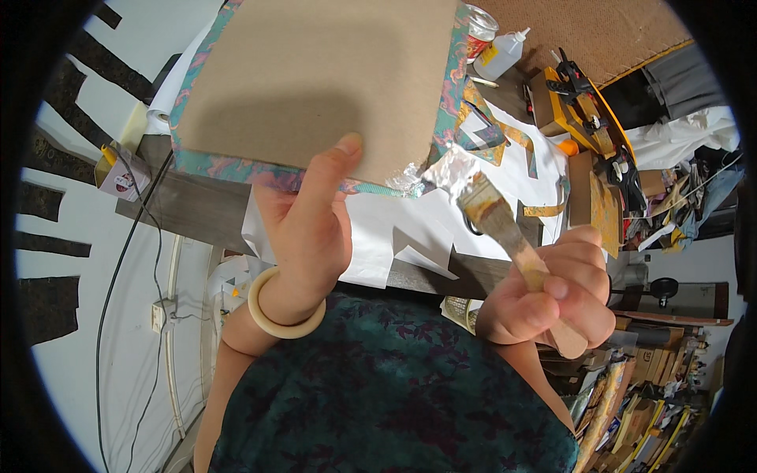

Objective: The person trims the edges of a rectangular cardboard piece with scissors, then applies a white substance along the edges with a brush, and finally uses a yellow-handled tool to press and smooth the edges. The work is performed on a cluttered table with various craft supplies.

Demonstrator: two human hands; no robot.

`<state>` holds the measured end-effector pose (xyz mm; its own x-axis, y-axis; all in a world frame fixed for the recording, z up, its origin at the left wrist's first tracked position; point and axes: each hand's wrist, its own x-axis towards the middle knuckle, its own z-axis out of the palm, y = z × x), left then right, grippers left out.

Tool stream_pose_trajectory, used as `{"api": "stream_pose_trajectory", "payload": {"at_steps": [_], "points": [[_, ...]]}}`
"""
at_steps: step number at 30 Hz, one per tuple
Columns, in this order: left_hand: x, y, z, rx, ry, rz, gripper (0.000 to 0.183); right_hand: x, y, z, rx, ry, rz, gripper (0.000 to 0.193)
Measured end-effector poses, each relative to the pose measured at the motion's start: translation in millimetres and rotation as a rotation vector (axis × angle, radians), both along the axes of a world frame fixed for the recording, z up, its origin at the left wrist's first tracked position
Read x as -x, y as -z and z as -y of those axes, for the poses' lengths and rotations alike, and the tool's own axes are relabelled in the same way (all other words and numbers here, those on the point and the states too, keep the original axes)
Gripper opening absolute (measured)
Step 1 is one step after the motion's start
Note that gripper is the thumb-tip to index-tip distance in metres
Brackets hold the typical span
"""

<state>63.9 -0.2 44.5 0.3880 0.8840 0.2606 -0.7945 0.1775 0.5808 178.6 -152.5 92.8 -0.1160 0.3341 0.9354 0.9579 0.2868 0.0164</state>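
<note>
My left hand (311,225) holds up a square grey cardboard board (315,79), thumb pressed on its lower face. Teal and pink marbled paper (229,167) is folded over the board's edges. My right hand (552,296) grips the wooden handle of a flat glue brush (493,213). The brush's bristles point up to the board's lower right corner, where the paper looks wet and shiny (441,169). A cream bangle (277,315) rings my left wrist.
A dark wooden table (197,209) carries white paper sheets (410,229) and marbled paper offcuts (505,142). A glue bottle (501,54), a jar (479,30) and black and yellow clamps (583,102) stand at the back right. Stacked books (646,410) fill the lower right.
</note>
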Motion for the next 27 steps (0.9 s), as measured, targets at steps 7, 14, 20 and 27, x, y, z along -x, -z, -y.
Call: {"api": "stream_pose_trajectory", "payload": {"at_steps": [7, 14, 20, 27], "points": [[-0.6, 2.5, 0.2, 0.034, -0.004, 0.004, 0.018, 2.9, 3.6, -5.7, 0.001, -0.049, -0.052, 0.028], [-0.4, 22.7, -6.0, -0.136, 0.083, 0.165, 0.035, 2.6, 1.1, -0.9, 0.045, -0.043, -0.032, 0.028], [-1.6, 5.6, -0.5, 0.047, 0.025, 0.013, 0.022, 0.1, 3.2, 1.3, 0.045, -0.073, -0.018, 0.026], [-1.5, 13.5, -3.6, -0.024, 0.054, 0.081, 0.035, 1.7, 1.0, -1.1, 0.035, -0.100, 0.005, 0.026]]}}
